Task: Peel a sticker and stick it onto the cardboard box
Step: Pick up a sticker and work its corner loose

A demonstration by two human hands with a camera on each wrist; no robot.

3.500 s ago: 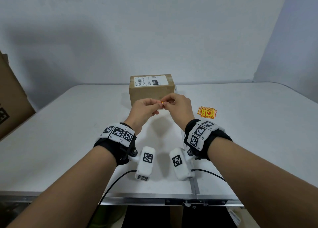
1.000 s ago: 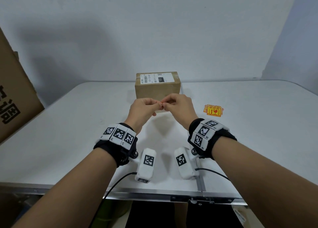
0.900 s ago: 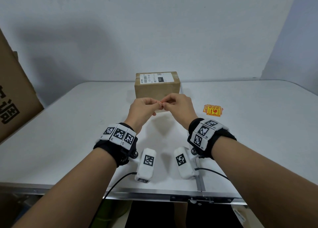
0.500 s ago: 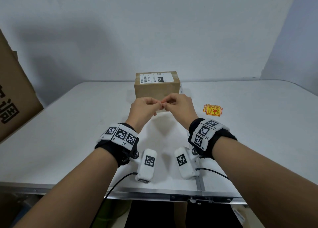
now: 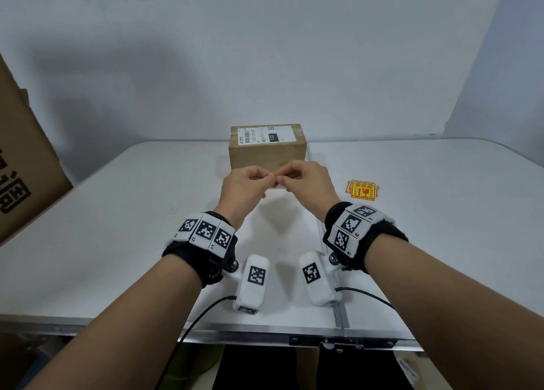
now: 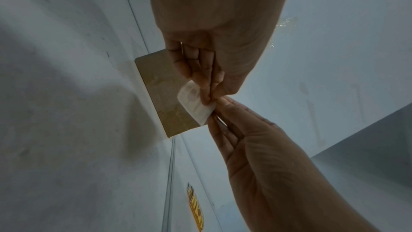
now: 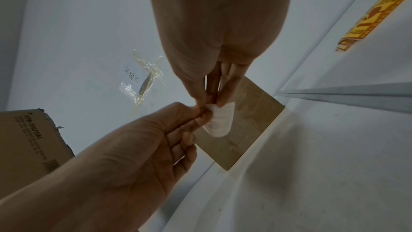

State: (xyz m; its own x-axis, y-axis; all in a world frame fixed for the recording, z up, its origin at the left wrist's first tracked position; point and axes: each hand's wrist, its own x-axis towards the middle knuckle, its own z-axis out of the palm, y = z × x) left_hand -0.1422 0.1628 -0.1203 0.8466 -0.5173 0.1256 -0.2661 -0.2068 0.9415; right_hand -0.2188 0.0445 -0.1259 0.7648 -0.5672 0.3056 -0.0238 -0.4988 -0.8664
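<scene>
Fingertips (image 6: 206,93) of the left hand (image 5: 243,188) and right hand (image 5: 309,180) meet in mid-air above the white table (image 5: 117,213), both pinching one small sticker (image 6: 196,105) whose pale underside hangs below them. Just beyond the fingers stands the cardboard box (image 5: 267,154), apart from them. Off to the right of the fingers, a stack of yellow stickers (image 5: 363,189) lies flat.

head view looks forward and down over the table (image 5: 441,242) from above. both wrist views look up close from below the hands; all three share the box (image 5: 266,154).
</scene>
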